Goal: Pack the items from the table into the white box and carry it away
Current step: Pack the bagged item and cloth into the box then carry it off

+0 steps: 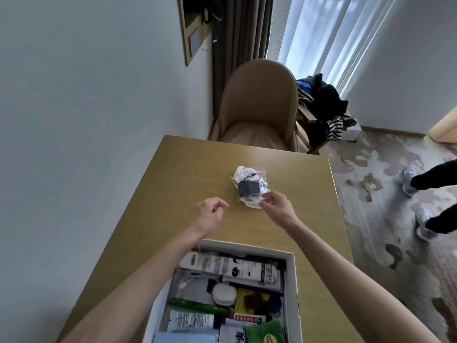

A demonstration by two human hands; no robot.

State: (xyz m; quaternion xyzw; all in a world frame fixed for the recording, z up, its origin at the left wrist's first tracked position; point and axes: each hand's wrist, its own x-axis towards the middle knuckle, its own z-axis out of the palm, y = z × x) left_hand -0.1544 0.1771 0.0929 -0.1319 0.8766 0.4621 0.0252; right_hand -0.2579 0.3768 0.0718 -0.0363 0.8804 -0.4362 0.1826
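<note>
Clear plastic wraps the last loose item on the wooden table (193, 174): a small bag (249, 185) holding a dark block and what appears to be a white cord, lying near the middle of the tabletop, well apart from the white box (291, 280). The box sits at the near edge, open-topped and already crowded with tubes, packets, a round white case and a cable. The person's right hand (274, 206) reaches to the bag's near corner, thumb and forefinger curled at the plastic; whether they have closed on it cannot be told. The left hand (210, 211) hovers just beside, to the left, fingers loosely curled and holding nothing.

Step in hand, as judged: collecting the final item before the box is lifted. The next move calls for a firm pinch on the slippery wrapping, a lift clear of the table, and a carry back toward the box, where a free gap among the contents is scarce; the bag will likely rest on top. A tan chair (257, 105) stands beyond the far edge, and another person's legs (435, 179) cross the carpet at right.
</note>
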